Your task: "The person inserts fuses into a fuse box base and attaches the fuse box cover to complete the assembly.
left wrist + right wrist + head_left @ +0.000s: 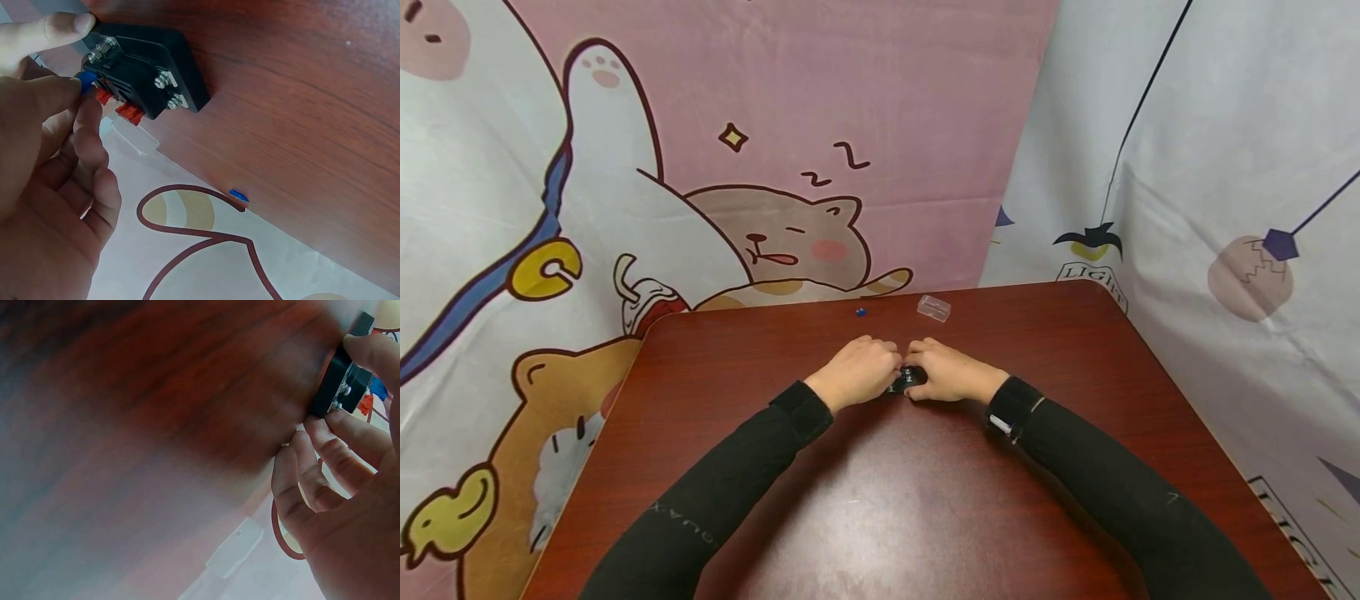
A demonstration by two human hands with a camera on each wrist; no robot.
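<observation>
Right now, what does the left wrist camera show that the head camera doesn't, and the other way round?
Only the left wrist view shows detail: the left hand pinches a small blue fuse at the black fuse block, beside two red fuses and screw terminals. Only the head view shows both sleeved arms, the whole wooden table, and the cartoon backdrop's full design. Both show the loose blue fuse and the clear plastic cover lying on the table.

I see a glossy reddish wood-grain table [1075, 392]. On it, a matt black plastic fuse block [150, 69] carries bright metal screws [164, 78] and red plastic fuses [129, 112]. At twelve o'clock sits a clear plastic case [933, 307] against a smooth printed cloth backdrop [850, 100].
</observation>
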